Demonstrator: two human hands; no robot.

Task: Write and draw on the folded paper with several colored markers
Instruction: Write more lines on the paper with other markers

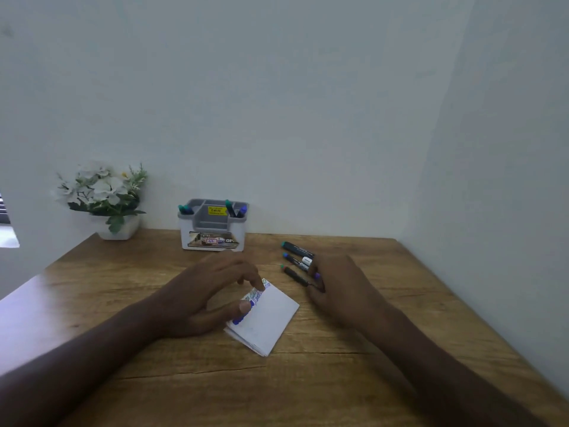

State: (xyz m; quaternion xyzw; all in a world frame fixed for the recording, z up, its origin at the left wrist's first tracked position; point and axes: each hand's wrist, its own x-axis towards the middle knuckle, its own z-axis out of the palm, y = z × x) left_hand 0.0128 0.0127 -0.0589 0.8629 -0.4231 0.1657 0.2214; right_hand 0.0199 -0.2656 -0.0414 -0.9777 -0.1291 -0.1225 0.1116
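While left hand (203, 298) pinches folded paper (267, 315) edge, right hand (338, 291) grips marker (297, 276) just beside.

Table (308, 380), lower frame: wood-grain surface, light sheen at left edge. Folded paper (271, 315), centre: white, matt, ink-marked. Markers (297, 261), right of centre: dark plastic barrels, slightly glossy. Organizer (213, 224), upper centre: grey-and-white plastic with glossy labels. Pot (118, 231), left: smooth white finish.

Bare table (354, 380) lies near the person; three markers (297, 262) and an organizer (213, 238) crowd the far side.
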